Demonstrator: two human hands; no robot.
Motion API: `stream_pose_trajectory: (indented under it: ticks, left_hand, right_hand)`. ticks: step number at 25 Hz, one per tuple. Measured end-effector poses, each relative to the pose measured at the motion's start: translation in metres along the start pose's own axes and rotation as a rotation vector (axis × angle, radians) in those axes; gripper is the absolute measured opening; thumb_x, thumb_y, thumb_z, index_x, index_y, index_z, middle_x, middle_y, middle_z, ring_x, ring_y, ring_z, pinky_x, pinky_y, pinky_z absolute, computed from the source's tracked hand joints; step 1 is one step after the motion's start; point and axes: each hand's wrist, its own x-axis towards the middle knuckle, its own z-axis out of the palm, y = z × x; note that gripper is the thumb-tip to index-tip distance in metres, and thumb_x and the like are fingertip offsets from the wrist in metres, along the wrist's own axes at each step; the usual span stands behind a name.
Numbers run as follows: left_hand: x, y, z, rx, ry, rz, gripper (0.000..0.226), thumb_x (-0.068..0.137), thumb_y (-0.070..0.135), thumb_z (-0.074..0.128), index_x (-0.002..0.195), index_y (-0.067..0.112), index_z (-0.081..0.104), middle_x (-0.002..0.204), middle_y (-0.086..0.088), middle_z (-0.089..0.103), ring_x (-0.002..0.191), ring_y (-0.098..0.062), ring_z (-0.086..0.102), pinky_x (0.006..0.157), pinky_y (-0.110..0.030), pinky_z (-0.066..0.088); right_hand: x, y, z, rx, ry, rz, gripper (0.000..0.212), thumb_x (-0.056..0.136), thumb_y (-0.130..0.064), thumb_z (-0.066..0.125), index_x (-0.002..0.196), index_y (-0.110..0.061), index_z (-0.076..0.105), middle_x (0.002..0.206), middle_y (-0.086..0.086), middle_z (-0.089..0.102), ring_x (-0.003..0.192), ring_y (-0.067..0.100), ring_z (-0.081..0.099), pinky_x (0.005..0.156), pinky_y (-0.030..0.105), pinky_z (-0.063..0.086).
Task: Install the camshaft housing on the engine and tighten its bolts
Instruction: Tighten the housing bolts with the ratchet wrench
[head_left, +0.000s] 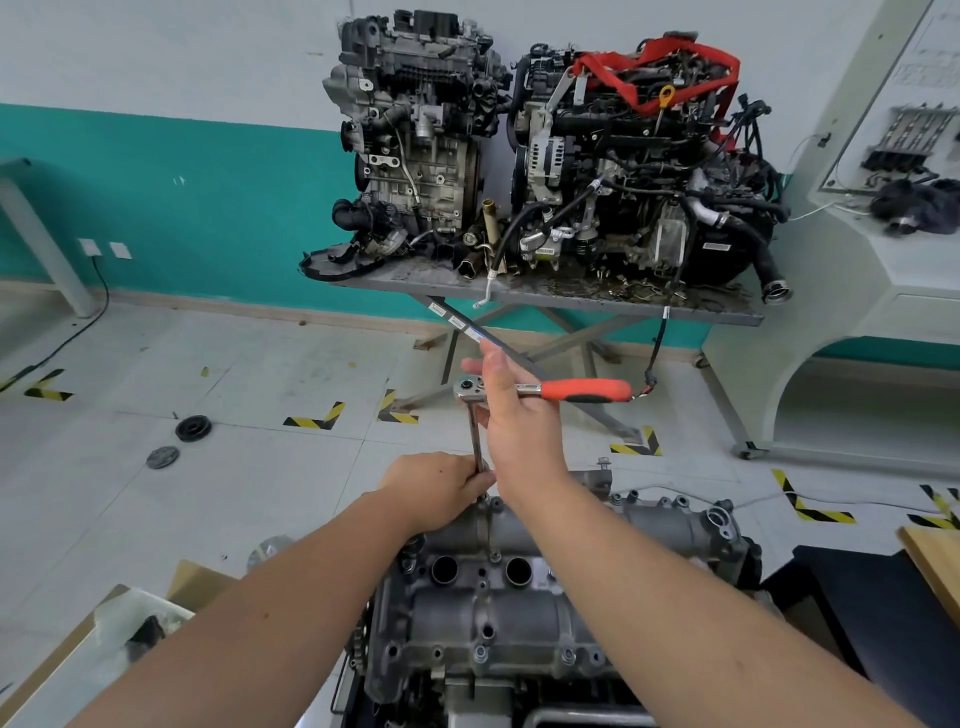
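The grey camshaft housing (483, 587) lies on top of the engine (467, 691) at the bottom centre, with several bolts along its edges. A ratchet wrench (582, 389) with an orange handle stands on a long extension bar (475, 436) over a bolt at the housing's far edge. My right hand (514, 415) holds the ratchet near its head, fingers wrapped around it. My left hand (441, 486) grips the lower end of the extension bar just above the housing. The socket and the bolt under it are hidden by my left hand.
Two complete engines (415, 135) (639, 166) stand on a grey metal table (571, 299) against the far wall. A white training stand (852, 270) is at right, two round parts (192, 428) lie on the floor at left, and an open cardboard box (130, 623) sits at bottom left.
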Motion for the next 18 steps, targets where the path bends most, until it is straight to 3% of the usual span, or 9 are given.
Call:
stream_pose_trajectory:
  ticks: [2,3,5,8,11,12,14,16,18]
  left_hand:
    - [-0.001,0.0,0.002,0.015,-0.001,0.001,0.034,0.099,0.06,0.022,0.086,0.036,0.043,0.105,0.001,0.069,0.096,-0.024,0.063,0.068,-0.034,0.037]
    - [0.0,0.0,0.002,0.011,0.001,-0.001,0.038,0.099,0.06,0.02,0.088,0.034,0.045,0.105,0.001,0.069,0.095,-0.024,0.063,0.07,-0.035,0.039]
    - [0.002,0.001,0.002,0.01,-0.004,-0.01,0.046,0.098,0.06,0.018,0.092,0.03,0.052,0.099,0.003,0.068,0.09,-0.024,0.063,0.071,-0.035,0.04]
    - [0.003,0.003,0.002,0.024,-0.01,-0.04,0.038,0.099,0.053,0.026,0.088,0.025,0.05,0.076,0.01,0.055,0.068,-0.016,0.055,0.064,-0.034,0.037]
    - [0.003,0.003,0.004,-0.04,0.034,-0.06,0.043,0.1,0.056,0.025,0.108,0.024,0.053,0.085,0.008,0.058,0.078,-0.022,0.058,0.067,-0.036,0.036]
    - [0.003,0.002,0.003,-0.054,0.029,-0.065,0.047,0.1,0.06,0.021,0.109,0.028,0.055,0.093,0.005,0.063,0.081,-0.021,0.055,0.069,-0.036,0.035]
    - [0.002,0.0,0.005,-0.063,0.016,-0.061,0.052,0.099,0.064,0.015,0.107,0.033,0.056,0.102,0.005,0.067,0.086,-0.02,0.057,0.071,-0.037,0.038]
    - [0.0,-0.001,0.006,-0.063,0.027,-0.054,0.05,0.099,0.065,0.015,0.102,0.036,0.055,0.1,0.008,0.068,0.09,-0.019,0.062,0.071,-0.035,0.042]
    - [0.0,0.0,0.006,-0.033,0.04,-0.046,0.045,0.099,0.064,0.018,0.097,0.037,0.054,0.093,0.009,0.067,0.088,-0.019,0.063,0.065,-0.033,0.04]
  right_hand:
    - [0.0,0.004,-0.004,-0.14,-0.051,-0.131,0.027,0.095,-0.05,0.056,0.119,-0.041,0.066,0.132,-0.006,0.064,0.116,-0.006,0.058,0.094,0.015,0.046]
    - [0.0,0.006,-0.007,-0.243,-0.073,-0.252,0.03,0.099,-0.041,0.057,0.126,-0.032,0.065,0.138,-0.003,0.06,0.121,-0.009,0.054,0.097,0.011,0.043]
    - [0.005,0.012,-0.015,-0.52,-0.095,-0.581,0.03,0.099,-0.02,0.061,0.126,-0.011,0.068,0.14,0.009,0.058,0.129,0.008,0.054,0.106,0.024,0.044]
    - [0.019,-0.004,-0.026,-0.933,-0.201,-1.018,0.019,0.09,-0.006,0.069,0.107,-0.002,0.076,0.127,0.015,0.067,0.118,0.033,0.063,0.098,0.044,0.051]
    - [0.023,-0.026,-0.028,-1.451,-0.359,-1.215,0.017,0.084,-0.004,0.069,0.1,-0.008,0.073,0.099,0.009,0.072,0.091,0.029,0.067,0.077,0.038,0.052]
    - [0.021,-0.033,-0.024,-1.634,-0.384,-1.209,0.013,0.089,-0.016,0.065,0.1,-0.011,0.07,0.092,0.006,0.068,0.084,0.028,0.064,0.07,0.036,0.047]
    - [0.022,-0.047,-0.008,-1.887,-0.49,-0.922,0.033,0.101,-0.043,0.042,0.111,-0.018,0.06,0.091,0.002,0.061,0.084,0.026,0.06,0.067,0.035,0.04]
    - [0.029,-0.061,0.006,-1.96,-0.613,-0.623,0.032,0.107,-0.04,0.028,0.12,-0.024,0.053,0.084,-0.003,0.053,0.08,0.024,0.057,0.066,0.036,0.044]
    - [0.038,-0.069,0.013,-1.772,-0.626,-0.291,0.028,0.107,-0.028,0.032,0.103,-0.017,0.058,0.076,0.0,0.056,0.074,0.024,0.06,0.06,0.036,0.048]
